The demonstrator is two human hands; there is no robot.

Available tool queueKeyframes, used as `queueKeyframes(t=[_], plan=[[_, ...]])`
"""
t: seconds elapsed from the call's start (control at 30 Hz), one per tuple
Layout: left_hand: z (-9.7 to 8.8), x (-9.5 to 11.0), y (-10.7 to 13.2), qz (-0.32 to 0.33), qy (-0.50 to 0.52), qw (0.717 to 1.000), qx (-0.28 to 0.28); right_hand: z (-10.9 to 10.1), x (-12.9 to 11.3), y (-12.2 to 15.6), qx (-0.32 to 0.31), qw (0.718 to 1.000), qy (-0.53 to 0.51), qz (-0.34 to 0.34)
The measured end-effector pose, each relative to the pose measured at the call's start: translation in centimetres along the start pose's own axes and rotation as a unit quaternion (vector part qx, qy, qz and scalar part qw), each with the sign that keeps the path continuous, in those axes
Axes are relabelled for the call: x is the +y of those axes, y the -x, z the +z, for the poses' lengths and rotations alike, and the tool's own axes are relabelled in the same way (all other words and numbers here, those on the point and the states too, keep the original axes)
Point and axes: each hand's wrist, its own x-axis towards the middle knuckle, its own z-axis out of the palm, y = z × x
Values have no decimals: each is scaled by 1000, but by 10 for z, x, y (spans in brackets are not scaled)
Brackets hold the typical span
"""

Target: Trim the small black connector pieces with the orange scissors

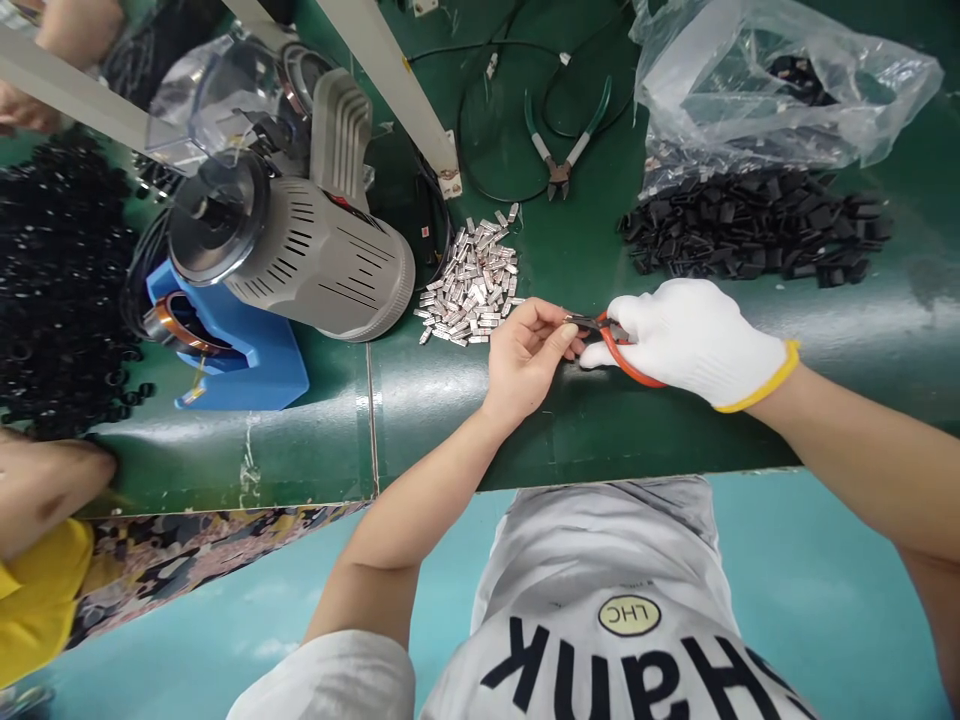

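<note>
My left hand [529, 352] is bare and its fingers are pinched together on a small part I cannot make out, held at the jaws of the pliers. My right hand [694, 338] wears a white glove with a yellow cuff and is closed round orange-handled pliers [616, 350]. Both hands hover just above the green table [465, 420], near its front edge. A heap of small silver metal pieces [474, 282] lies just left of and behind my left hand.
A pile of black plastic parts [750, 232] lies at the back right under a clear plastic bag [780, 85]. Green-handled pliers [564, 150] and black wires lie at the back. A grey motor machine [300, 240] on a blue base [247, 360] stands left. Black rings [56, 290] cover the far left, beside another person's arm [45, 480].
</note>
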Motion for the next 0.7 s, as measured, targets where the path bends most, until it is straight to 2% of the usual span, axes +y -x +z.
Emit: queueKeyframes(t=[0.23, 0.4, 0.7], plan=[[-1, 0, -1, 1, 8, 1000, 3, -6, -3, 2, 16, 1000, 22, -12], [-1, 2, -1, -9, 3, 1000, -25, -11, 1, 1, 44, 999, 2, -23], [-1, -2, -2, -15, -5, 999, -31, -15, 2, 2, -3, 999, 34, -25]])
